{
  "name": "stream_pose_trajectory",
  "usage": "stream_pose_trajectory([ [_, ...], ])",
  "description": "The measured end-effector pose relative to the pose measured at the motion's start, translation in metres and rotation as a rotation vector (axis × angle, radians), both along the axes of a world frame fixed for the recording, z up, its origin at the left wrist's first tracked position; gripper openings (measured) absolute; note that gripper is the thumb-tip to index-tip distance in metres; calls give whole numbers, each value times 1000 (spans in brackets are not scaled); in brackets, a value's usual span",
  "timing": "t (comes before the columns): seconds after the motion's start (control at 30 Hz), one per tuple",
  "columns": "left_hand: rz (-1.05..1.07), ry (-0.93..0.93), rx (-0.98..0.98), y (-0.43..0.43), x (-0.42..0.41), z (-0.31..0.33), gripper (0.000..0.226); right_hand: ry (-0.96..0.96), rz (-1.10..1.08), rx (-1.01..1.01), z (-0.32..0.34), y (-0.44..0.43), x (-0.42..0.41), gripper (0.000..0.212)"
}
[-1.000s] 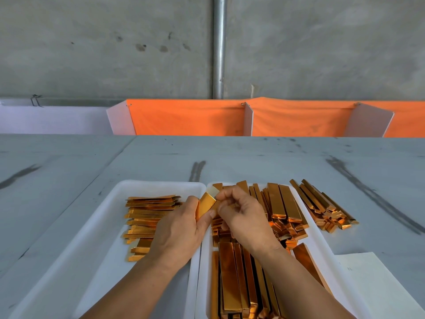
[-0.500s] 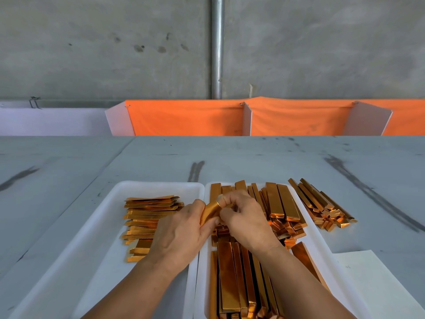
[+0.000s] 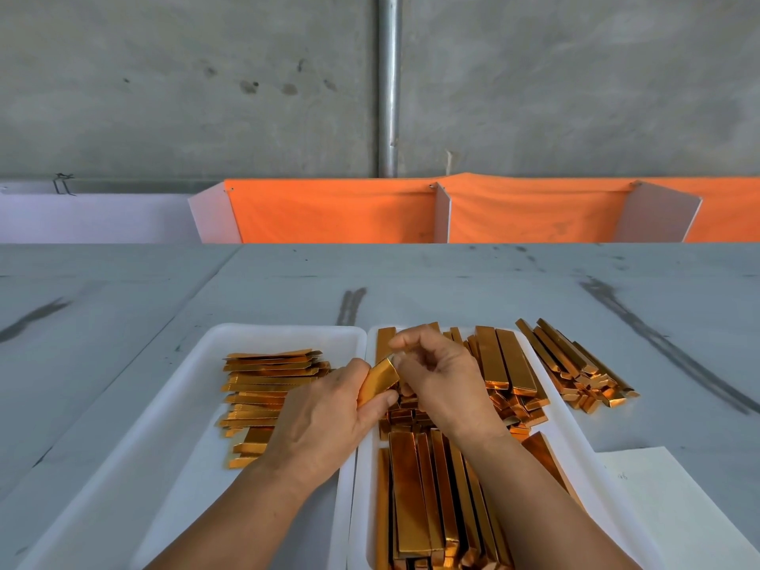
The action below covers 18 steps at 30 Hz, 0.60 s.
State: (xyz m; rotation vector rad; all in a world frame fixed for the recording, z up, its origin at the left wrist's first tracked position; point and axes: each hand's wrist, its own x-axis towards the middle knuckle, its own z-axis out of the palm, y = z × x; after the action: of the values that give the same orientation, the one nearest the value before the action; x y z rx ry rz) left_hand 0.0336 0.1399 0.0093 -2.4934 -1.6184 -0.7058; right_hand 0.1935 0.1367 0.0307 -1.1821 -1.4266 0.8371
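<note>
Head cam: looking down at my two hands over a pair of white trays, so here's the rundown.
Left hand (image 3: 325,421): wrapped round the near end of a gold strip (image 3: 378,382), thumb on one side, fingers tucked round the other.
Right hand (image 3: 444,384): fingers curled, tips nipping the strip's far end, index arched up over it.
Strip: up in the air between both hands, tilted, right over the seam where the two trays meet.
Left tray (image 3: 197,405): flat pile (image 3: 267,388) of gold pieces stacked crosswise in the far half, partly behind my left hand.
Right tray (image 3: 569,429): packed with long folded gold boxes (image 3: 427,499), one batch running toward me beside my right forearm, another at the far end.
Table (image 3: 452,281): grey, scuffed with dark streaks.
Heap (image 3: 575,368): more gold pieces on the table, just right of the right tray.
Paper (image 3: 658,508): white sheet on the table by the right tray's near end.
Background: orange cloth (image 3: 329,211) strung along the far edge, concrete wall behind with a metal pipe (image 3: 388,84) running up it.
</note>
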Motion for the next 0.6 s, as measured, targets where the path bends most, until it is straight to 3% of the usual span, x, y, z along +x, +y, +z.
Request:
stream_pose_trajectory([
  [0.37,-7,-17,-21,-1,0,2,46,-106,-39,-6,-1,2,3,8],
  [0.6,11,-47,-42,-2,0,2,41,-63,21,-71,1,-4,1,16],
])
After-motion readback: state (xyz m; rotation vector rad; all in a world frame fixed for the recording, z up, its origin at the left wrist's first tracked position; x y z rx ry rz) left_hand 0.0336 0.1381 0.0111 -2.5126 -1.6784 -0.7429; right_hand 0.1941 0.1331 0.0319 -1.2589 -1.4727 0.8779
